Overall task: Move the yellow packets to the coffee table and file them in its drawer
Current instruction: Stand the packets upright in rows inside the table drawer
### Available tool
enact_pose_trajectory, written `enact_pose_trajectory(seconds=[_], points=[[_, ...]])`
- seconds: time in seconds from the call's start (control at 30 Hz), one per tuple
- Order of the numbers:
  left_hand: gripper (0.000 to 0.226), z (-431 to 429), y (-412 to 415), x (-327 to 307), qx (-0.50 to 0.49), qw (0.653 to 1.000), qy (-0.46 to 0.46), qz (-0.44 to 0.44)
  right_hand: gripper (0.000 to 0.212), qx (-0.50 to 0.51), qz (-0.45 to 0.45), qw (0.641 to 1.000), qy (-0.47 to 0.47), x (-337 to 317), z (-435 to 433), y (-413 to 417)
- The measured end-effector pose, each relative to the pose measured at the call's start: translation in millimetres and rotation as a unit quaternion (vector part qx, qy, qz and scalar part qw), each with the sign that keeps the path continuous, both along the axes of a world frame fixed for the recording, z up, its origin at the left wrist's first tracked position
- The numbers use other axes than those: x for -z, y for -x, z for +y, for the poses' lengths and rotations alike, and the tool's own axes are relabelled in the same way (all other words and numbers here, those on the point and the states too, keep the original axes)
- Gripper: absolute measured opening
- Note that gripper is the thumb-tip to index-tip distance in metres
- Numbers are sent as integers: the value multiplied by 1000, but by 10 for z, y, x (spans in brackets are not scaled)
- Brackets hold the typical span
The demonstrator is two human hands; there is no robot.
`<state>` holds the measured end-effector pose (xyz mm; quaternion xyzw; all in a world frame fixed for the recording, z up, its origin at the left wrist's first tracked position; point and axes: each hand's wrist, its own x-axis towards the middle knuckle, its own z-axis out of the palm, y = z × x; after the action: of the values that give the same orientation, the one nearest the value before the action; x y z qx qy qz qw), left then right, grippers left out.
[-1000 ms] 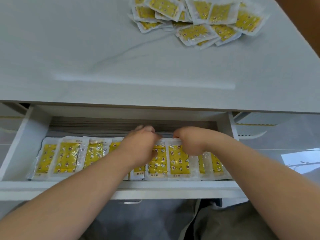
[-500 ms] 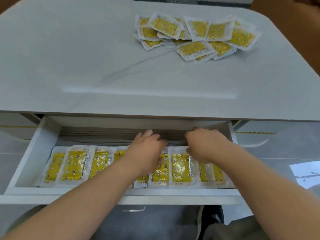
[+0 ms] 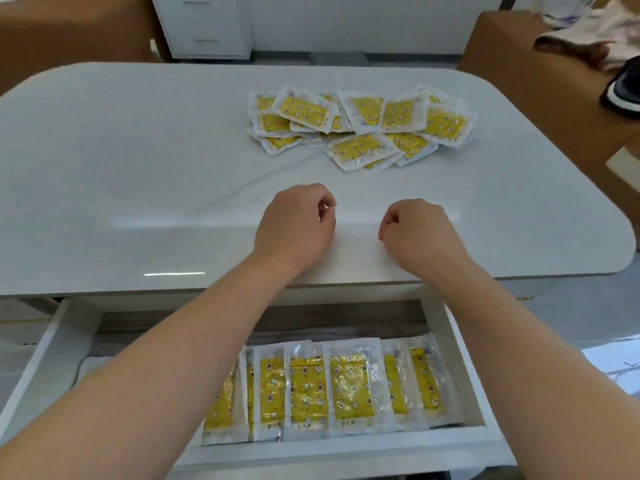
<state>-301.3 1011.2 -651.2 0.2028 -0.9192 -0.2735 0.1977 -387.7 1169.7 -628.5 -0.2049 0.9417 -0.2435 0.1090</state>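
Presently my left hand (image 3: 294, 226) and right hand (image 3: 415, 233) hovered empty, fingers curled, over glossy white table (image 3: 138, 168). Heap of yellow clear-edged plastic packets (image 3: 360, 126) lay beyond; open white drawer (image 3: 45, 368) held a filed row (image 3: 346, 389). Risk: slick overlapping packets could slip from my grasp.

You are in what looks like a lived-in home room. A low, glossy white desk (image 3: 138, 168) with a pull-out drawer (image 3: 45, 358) stands on grey floor. A white cabinet (image 3: 204, 26) lines the far wall, and crumpled clothing (image 3: 588, 29) and a dark shoe (image 3: 623, 88) lie on a brown surface (image 3: 519, 64) at your right.
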Motion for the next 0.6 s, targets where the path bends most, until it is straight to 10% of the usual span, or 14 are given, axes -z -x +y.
enact_pose_trajectory(seconds=[0.23, 0.6], points=[[47, -834, 779, 92, -123, 985, 111, -47, 63, -38, 208, 977, 2, 223, -699, 807], [82, -1343, 1325, 336, -134, 974, 141, -116, 73, -95, 209, 971, -69, 486, -1085, 1178]])
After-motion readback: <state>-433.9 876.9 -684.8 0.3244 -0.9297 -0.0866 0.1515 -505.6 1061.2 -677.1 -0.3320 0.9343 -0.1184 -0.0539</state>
